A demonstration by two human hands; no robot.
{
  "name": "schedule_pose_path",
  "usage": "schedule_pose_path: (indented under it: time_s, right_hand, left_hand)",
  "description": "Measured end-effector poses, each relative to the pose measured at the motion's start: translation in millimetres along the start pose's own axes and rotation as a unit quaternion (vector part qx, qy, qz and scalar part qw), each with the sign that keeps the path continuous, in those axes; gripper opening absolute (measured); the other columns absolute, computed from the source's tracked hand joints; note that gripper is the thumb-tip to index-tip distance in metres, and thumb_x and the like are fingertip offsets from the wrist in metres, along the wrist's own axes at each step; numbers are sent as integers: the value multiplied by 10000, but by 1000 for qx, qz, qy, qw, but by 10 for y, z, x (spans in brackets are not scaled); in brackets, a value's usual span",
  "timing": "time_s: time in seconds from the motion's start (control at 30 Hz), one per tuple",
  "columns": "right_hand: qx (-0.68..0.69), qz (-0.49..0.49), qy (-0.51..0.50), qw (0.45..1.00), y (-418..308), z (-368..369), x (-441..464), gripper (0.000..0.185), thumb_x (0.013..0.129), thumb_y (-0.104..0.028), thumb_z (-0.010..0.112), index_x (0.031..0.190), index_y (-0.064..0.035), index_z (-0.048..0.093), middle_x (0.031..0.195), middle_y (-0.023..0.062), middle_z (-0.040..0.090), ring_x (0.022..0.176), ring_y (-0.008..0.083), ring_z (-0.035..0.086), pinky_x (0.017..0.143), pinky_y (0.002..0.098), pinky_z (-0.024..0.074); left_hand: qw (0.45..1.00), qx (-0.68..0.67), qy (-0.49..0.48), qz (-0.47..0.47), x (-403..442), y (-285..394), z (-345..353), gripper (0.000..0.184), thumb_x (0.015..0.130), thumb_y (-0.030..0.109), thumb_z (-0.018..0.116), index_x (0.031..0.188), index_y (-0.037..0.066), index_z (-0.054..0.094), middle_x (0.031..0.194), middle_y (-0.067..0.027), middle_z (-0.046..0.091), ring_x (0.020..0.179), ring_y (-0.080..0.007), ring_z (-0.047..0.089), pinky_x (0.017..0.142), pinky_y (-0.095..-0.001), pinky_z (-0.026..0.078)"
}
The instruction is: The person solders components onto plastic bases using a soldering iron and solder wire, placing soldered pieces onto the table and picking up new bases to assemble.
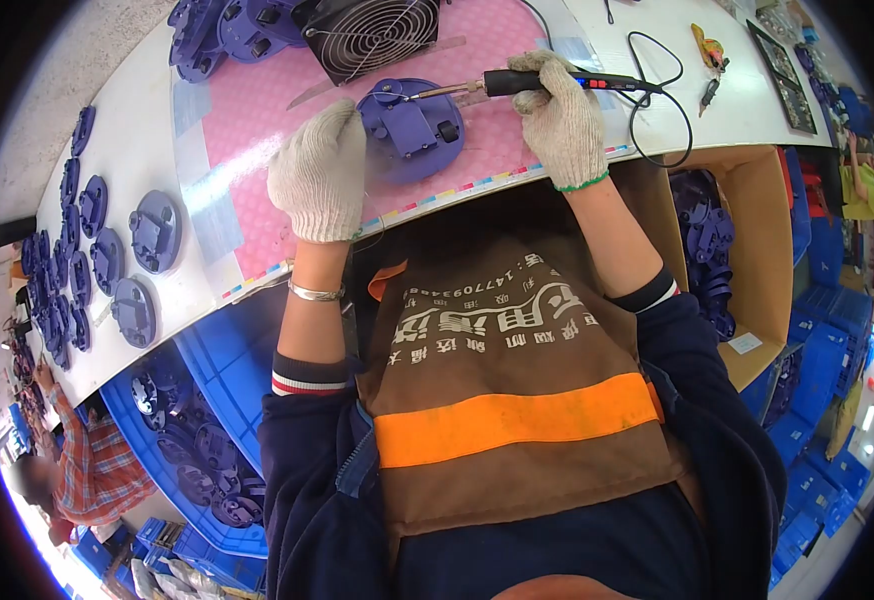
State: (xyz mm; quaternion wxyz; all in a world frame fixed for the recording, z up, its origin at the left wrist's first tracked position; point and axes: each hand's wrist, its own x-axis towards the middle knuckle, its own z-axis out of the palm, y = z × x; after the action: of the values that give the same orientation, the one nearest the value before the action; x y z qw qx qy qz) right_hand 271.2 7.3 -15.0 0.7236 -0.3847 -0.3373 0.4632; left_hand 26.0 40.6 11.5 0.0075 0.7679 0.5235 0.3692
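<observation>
A black fan stands at the top of the frame, close behind the purple disc, which lies on a pink mat at upper centre. More purple discs crowd the fan's left, and others spread over the white counter at the left. A black cord loops at upper right, above a cardboard box of purple parts. The gloved right hand reaches up, fingers clamped on a soldering iron slanting left over the disc. The left hand sits at the disc's left edge, fingers curled together; I can't tell whether they pinch anything.
</observation>
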Motion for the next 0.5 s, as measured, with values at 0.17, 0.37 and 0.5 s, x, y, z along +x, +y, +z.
schedule_pose_path:
  time_s: [0.17,0.37,0.5]
  right_hand:
    - [-9,0,-12,1000,-17,16,-23,205,908,20,419,1037,58,573,1019,92,634,815,115,574,651,195,479]
    - [20,-15,-5,1000,19,-3,5,182,880,-52,522,1027,35,587,994,140,635,810,168,595,608,247,480]
    - [36,2,-10,999,7,-1,-18,193,908,2,443,1041,58,571,1019,100,643,846,124,585,667,210,488]
  left_hand:
    - [1000,8,-11,2,6,9,1,193,797,208,673,930,78,724,813,-117,694,732,-251,671,693,-327,509]
    - [1000,-2,2,7,5,-1,6,188,796,210,672,924,82,725,787,-116,689,706,-256,667,669,-331,508]
    - [1000,10,8,10,7,9,6,183,794,207,672,919,84,725,785,-117,689,692,-261,666,656,-332,510]
